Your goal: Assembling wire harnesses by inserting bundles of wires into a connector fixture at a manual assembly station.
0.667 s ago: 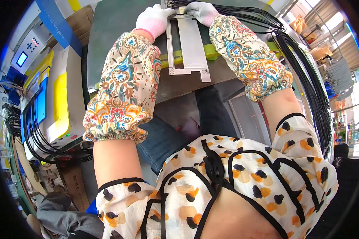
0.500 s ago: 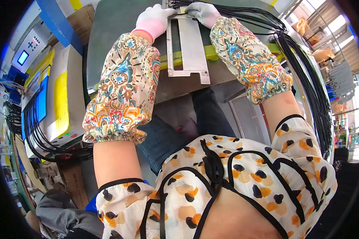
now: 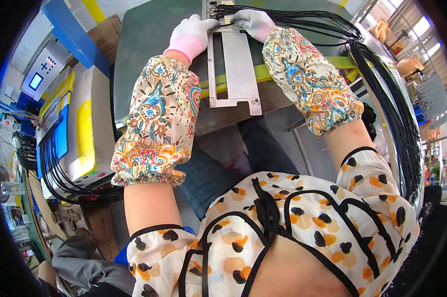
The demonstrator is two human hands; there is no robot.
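Observation:
A long silver metal fixture (image 3: 240,69) lies on the green table top, its near end jutting past the table's front edge. Over its upper part, both of my hands wear white gloves with pink cuffs. My left hand (image 3: 189,37) is closed at the fixture's left side, pinching a short black cable (image 3: 226,25). From the right, my right hand (image 3: 253,24) pinches the same cable, fingers bent and pressed together. The cable's ends are hidden under the fingertips. Just beyond the hands, several black cables (image 3: 283,15) run out from the fixture's far part.
The cable bundle bends over the table's right side and hangs down (image 3: 389,114). At the left stands a white machine with yellow panels (image 3: 82,131) and black cables plugged into it. A control box with a lit screen (image 3: 36,80) is behind it. Another person's grey-clad leg (image 3: 87,265) shows at lower left.
The view has shifted, so the table, fixture and my hands sit slightly lower in the picture, showing more of the fixture's far end. Both hands stay closed at the cable.

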